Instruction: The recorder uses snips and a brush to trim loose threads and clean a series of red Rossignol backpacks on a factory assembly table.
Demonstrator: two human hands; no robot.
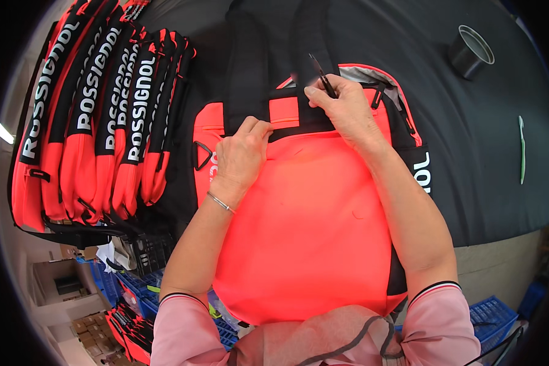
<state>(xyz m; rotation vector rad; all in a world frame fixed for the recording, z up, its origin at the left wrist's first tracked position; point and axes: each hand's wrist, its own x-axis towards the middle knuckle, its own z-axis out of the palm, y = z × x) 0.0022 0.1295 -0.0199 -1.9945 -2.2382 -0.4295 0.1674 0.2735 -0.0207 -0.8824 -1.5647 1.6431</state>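
A bright orange-red bag (305, 226) with black trim lies flat on the black table (482, 140) in front of me. My left hand (243, 155) presses on the bag's upper edge, its fingers curled onto the black band there. My right hand (343, 105) rests on the same band further right and holds small black scissors (322, 75), blades pointing up and away toward the black straps (268, 55).
A row of several matching orange-red and black bags (97, 122) stands stacked at the left. A dark cylindrical cup (471, 52) sits far right, a thin green tool (521, 149) nearer the right edge. Blue crates (491, 314) and cardboard boxes are below the table.
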